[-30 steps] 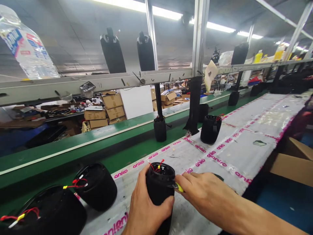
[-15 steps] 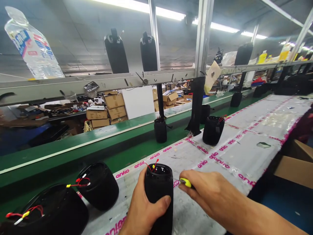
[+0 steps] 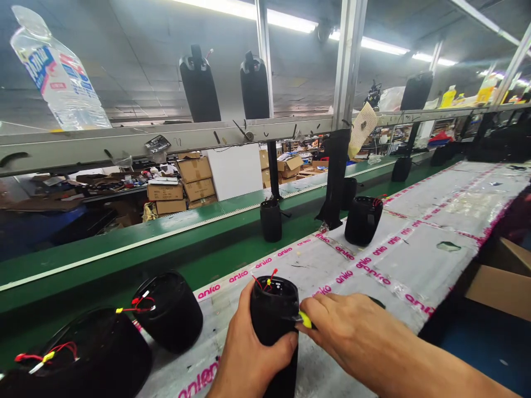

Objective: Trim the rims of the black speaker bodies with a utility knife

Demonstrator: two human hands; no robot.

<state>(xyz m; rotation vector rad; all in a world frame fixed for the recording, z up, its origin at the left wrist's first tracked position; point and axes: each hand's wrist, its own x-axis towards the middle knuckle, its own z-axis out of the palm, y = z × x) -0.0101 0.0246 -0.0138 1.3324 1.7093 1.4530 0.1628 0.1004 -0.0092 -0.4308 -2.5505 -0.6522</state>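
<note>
My left hand (image 3: 259, 345) is wrapped round a black speaker housing (image 3: 274, 320), which stands upright at the bottom middle. Thin red wires with a yellow tag stick out of its open top. In my right hand (image 3: 344, 323) is a small yellow utility knife (image 3: 306, 319), mostly covered by the fingers. Its thin grey tip lies against the right side of the housing, just below the rim. To the left of my hands are another black housing (image 3: 178, 315) and a larger-looking one (image 3: 112, 354), both with red wires on top.
White sheeting (image 3: 398, 260) printed with pink "anko" covers the bench. Behind it runs a green conveyor (image 3: 224, 251) carrying a black housing (image 3: 271, 221). Another housing (image 3: 364, 221) stands near the dark post (image 3: 335, 177). A shelf rail (image 3: 199, 135) crosses above, with a plastic bottle (image 3: 62, 83) on it.
My right hand has moved left with the utility knife, from a gap beside the housing to contact with its side. My left hand and the housing have shifted slightly right.
</note>
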